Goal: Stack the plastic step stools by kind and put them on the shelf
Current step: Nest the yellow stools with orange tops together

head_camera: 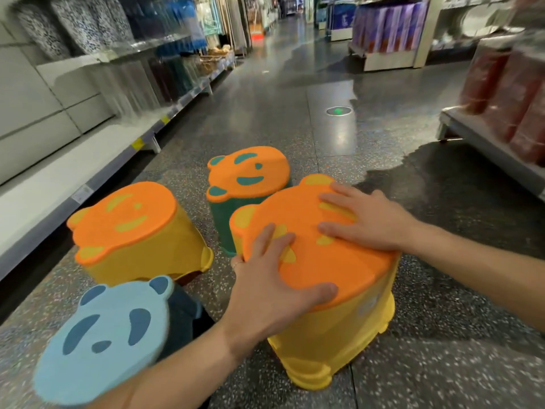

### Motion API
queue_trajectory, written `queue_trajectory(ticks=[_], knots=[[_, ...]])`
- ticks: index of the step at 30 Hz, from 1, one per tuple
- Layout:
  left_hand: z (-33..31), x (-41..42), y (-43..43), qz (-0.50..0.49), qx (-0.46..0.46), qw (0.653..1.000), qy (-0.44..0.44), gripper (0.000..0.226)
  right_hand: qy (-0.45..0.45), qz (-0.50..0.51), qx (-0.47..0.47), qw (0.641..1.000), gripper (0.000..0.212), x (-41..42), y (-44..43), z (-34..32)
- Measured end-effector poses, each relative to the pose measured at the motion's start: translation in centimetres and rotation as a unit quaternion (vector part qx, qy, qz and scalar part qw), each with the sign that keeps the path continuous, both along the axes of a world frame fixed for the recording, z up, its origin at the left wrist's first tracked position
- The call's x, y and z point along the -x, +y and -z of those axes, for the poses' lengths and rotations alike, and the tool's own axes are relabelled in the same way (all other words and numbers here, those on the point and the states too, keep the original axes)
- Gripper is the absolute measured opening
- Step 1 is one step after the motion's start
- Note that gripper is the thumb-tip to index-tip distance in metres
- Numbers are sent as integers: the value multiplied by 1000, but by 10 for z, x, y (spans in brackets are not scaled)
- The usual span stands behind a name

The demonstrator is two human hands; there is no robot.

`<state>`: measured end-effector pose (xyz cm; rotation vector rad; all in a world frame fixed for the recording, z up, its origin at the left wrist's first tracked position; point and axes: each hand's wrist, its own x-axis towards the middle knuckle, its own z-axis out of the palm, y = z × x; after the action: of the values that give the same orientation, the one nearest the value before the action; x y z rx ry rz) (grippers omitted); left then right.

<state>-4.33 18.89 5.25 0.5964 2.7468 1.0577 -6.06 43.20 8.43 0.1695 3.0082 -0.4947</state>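
Several bear-faced plastic step stools stand on the shop floor. The nearest is a stack of yellow stools (330, 332) with an orange top, layered rims showing at its base. My left hand (271, 278) grips the near edge of that orange top, thumb hooked over the rim. My right hand (362, 219) lies flat on the far side of the top, fingers spread. A second yellow stool (132, 228) with an orange top stands to the left. A green stool (247, 178) with an orange top is behind. A dark blue stool with a light blue top (109, 338) sits at the lower left.
A low white shelf (59, 184) runs along the left, bare at its near end; boxed goods fill the shelves above. Another rack with red packages (507, 93) stands at the right. The speckled aisle floor (324, 84) stretches ahead.
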Motion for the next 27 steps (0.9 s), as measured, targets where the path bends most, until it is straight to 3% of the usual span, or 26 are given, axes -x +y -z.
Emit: queue_trajectory(ticks=[5, 10, 15, 20, 25, 27], knots=[[20, 10, -3, 24, 9, 1000, -3, 114, 0, 6, -11, 1000, 80, 3, 2, 20], [20, 55, -3, 54, -35, 998, 4, 105, 0, 79, 34, 996, 100, 12, 8, 29], [23, 87, -8, 95, -16, 995, 5, 97, -17, 103, 11, 994, 88, 3, -7, 23], [8, 93, -16, 139, 62, 988, 2, 99, 97, -23, -122, 988, 79, 3, -57, 6], [-29, 107, -72, 153, 154, 973, 74, 85, 110, -144, -54, 982, 76, 28, -135, -4], [-38, 118, -109, 130, 225, 962, 87, 92, 93, -192, -47, 976, 77, 45, -162, -8]])
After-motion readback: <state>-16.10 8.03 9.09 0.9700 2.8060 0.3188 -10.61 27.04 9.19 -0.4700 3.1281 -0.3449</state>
